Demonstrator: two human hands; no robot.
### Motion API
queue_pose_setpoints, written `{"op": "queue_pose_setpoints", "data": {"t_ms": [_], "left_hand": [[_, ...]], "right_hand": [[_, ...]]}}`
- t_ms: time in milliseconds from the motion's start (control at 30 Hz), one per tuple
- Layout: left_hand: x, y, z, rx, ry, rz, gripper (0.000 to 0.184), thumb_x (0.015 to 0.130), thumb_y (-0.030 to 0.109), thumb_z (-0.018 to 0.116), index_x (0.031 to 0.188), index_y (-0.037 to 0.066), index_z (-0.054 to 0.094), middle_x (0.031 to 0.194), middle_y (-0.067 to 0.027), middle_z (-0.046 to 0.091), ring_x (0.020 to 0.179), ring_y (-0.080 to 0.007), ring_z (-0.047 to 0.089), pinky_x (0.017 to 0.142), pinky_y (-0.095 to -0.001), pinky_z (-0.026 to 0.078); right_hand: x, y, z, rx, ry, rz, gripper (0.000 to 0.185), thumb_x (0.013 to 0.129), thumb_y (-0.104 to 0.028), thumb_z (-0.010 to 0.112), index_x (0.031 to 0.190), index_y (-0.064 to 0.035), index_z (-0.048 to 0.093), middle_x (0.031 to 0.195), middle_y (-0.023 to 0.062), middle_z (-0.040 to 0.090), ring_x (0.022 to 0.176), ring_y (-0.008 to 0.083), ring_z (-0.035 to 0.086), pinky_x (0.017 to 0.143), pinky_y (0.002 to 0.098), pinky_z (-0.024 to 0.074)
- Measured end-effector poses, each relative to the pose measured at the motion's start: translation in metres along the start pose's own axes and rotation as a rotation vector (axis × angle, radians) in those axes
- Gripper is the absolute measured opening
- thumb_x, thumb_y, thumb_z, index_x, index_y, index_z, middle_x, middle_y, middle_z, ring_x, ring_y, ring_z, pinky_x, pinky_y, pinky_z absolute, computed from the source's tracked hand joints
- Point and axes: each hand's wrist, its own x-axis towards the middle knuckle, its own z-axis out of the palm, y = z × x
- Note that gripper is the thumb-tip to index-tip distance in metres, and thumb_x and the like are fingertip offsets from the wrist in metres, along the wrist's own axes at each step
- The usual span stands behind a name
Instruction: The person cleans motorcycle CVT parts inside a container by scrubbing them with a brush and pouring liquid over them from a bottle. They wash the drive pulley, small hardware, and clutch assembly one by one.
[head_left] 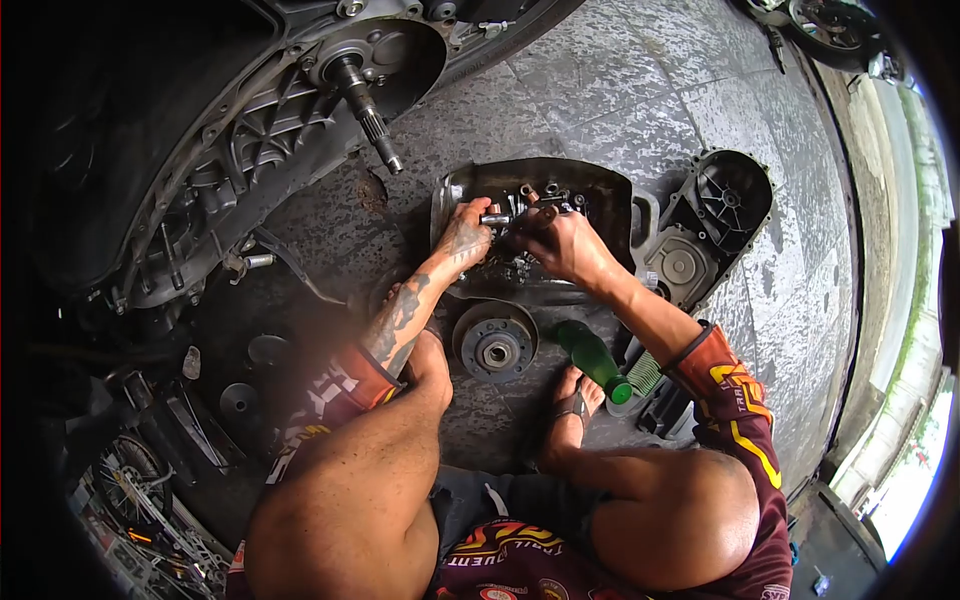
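Both hands at work over a shallow dark tray with a raised rim and a handle opening on its right side (pixel 600 186), center of frame, on the grey, worn tile floor (pixel 640 110). Left hand (pixel 466 236), tattoo on forearm, is at the tray's left part; thumb and fingers narrow, pinched on a small silver cylindrical metal piece (pixel 494 219). Right hand (pixel 570 247) is over the middle of the tray, fingers curled inward; dark and blurred at the fingertips, so cannot tell what, if anything, they grip. Small loose metal parts (pixel 521 268) lie scattered in the tray around and below the hands; a copper-toned piece (pixel 532 196) shows just above the right hand's fingers. Just below the tray: round dark metal disc with a central bored hub (pixel 497 350). To its right, a green bottle (pixel 590 358), lying slanted, near the sandaled foot (pixel 574 398). Right of the tray: grey cast-metal cover with a ribbed round recess (pixel 728 192). Below that cover, a pale coil spring (pixel 646 379), partly hidden. Upper left of frame: large dark engine casing (pixel 255 135), open, with a splined steel shaft (pixel 371 118) projecting down and right toward the tray, well apart from both hands.
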Motion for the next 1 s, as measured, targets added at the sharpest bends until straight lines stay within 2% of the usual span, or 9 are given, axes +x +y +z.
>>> {"op": "queue_pose_setpoints", "data": {"t_ms": [67, 133, 333, 400, 467, 567, 633, 867, 1000], "left_hand": [[-0.009, 0.001, 0.001, 0.062, 0.028, 0.089, 0.054, 0.084, -0.004, 0.053, 0.138, 0.003, 0.048, 0.132, -0.0142, 0.05, 0.124, -0.0265, 0.052, 0.103, -0.0345, 0.043], [-0.02, 0.005, 0.006, 0.353, 0.119, 0.31, 0.065, 0.08, 0.002, 0.066, 0.14, 0.015, 0.045, 0.126, -0.0143, 0.047, 0.12, -0.037, 0.047, 0.104, -0.0436, 0.041], [-0.039, 0.02, 0.014, 0.623, 0.047, 0.303, 0.073, 0.076, 0.012, 0.078, 0.14, 0.025, 0.045, 0.128, -0.0087, 0.041, 0.12, -0.0305, 0.042, 0.099, -0.0483, 0.04], [-0.038, 0.026, 0.013, 0.621, 0.025, 0.283, 0.076, 0.077, 0.012, 0.078, 0.143, 0.027, 0.043, 0.13, -0.0082, 0.04, 0.123, -0.0303, 0.04, 0.098, -0.0482, 0.04], [-0.044, 0.029, 0.012, 0.674, 0.043, 0.38, 0.08, 0.078, 0.011, 0.077, 0.146, 0.029, 0.039, 0.132, -0.0081, 0.039, 0.126, -0.0301, 0.038, 0.099, -0.0487, 0.039], [-0.037, 0.025, 0.011, 0.633, 0.056, 0.436, 0.071, 0.081, 0.011, 0.073, 0.143, 0.028, 0.045, 0.136, -0.0094, 0.039, 0.129, -0.03, 0.036, 0.101, -0.0489, 0.036], [-0.038, 0.022, 0.016, 0.646, 0.098, 0.466, 0.057, 0.083, 0.011, 0.069, 0.137, 0.025, 0.053, 0.137, -0.0091, 0.04, 0.129, -0.0295, 0.037, 0.101, -0.0481, 0.034], [-0.023, 0.023, 0.019, 0.705, 0.156, 0.592, 0.052, 0.082, 0.01, 0.067, 0.132, 0.019, 0.056, 0.129, -0.0069, 0.047, 0.123, -0.0275, 0.043, 0.094, -0.0454, 0.037], [-0.013, 0.021, 0.02, 0.811, 0.123, 0.611, 0.042, 0.086, 0.012, 0.063, 0.128, 0.018, 0.06, 0.126, -0.0067, 0.049, 0.12, -0.0276, 0.045, 0.092, -0.0458, 0.037]], "right_hand": [[-0.001, 0.001, 0.008, -0.038, -0.035, 0.022, 0.022, 0.085, -0.015, 0.07, 0.101, -0.0012, 0.064, 0.08, 0.0242, 0.065, 0.077, 0.0455, 0.063, 0.065, 0.0499, 0.051], [-0.001, 0.008, 0.007, -0.059, -0.081, 0.052, 0.023, 0.085, -0.017, 0.07, 0.1, -0.0007, 0.064, 0.08, 0.0253, 0.065, 0.078, 0.0459, 0.063, 0.066, 0.0495, 0.0515], [0.003, 0.006, -0.016, -0.123, 0.089, 0.266, 0.021, 0.084, -0.019, 0.07, 0.092, 0.0002, 0.067, 0.081, 0.0222, 0.068, 0.079, 0.0406, 0.067, 0.066, 0.045, 0.0526], [0.005, 0.015, -0.008, 0.011, 0.113, 0.248, 0.024, 0.081, -0.014, 0.07, 0.1, 0.0, 0.066, 0.085, 0.0268, 0.066, 0.087, 0.0453, 0.064, 0.074, 0.0487, 0.053], [-0.003, 0.034, -0.008, -0.134, 0.038, 0.304, 0.028, 0.081, -0.017, 0.071, 0.102, 0.0005, 0.066, 0.086, 0.0262, 0.067, 0.087, 0.0441, 0.066, 0.076, 0.0473, 0.0537], [-0.001, 0.029, -0.029, -0.069, 0.303, 0.394, 0.03, 0.081, -0.02, 0.072, 0.1, 0.0031, 0.068, 0.086, 0.0235, 0.07, 0.084, 0.0406, 0.069, 0.076, 0.0448, 0.0541], [0.004, 0.016, -0.048, -0.122, 0.297, 0.469, 0.029, 0.084, -0.022, 0.07, 0.099, 0.0021, 0.069, 0.086, 0.0246, 0.07, 0.083, 0.0411, 0.069, 0.074, 0.0443, 0.0536], [0.002, 0.015, -0.048, -0.212, 0.352, 0.355, 0.024, 0.086, -0.022, 0.069, 0.101, -0.0034, 0.071, 0.087, 0.0248, 0.069, 0.086, 0.0421, 0.067, 0.073, 0.0459, 0.053], [-0.004, 0.027, -0.034, -0.184, 0.173, 0.28, 0.023, 0.086, -0.023, 0.07, 0.1, -0.0041, 0.07, 0.089, 0.0232, 0.068, 0.087, 0.0414, 0.067, 0.073, 0.0457, 0.0529]]}}
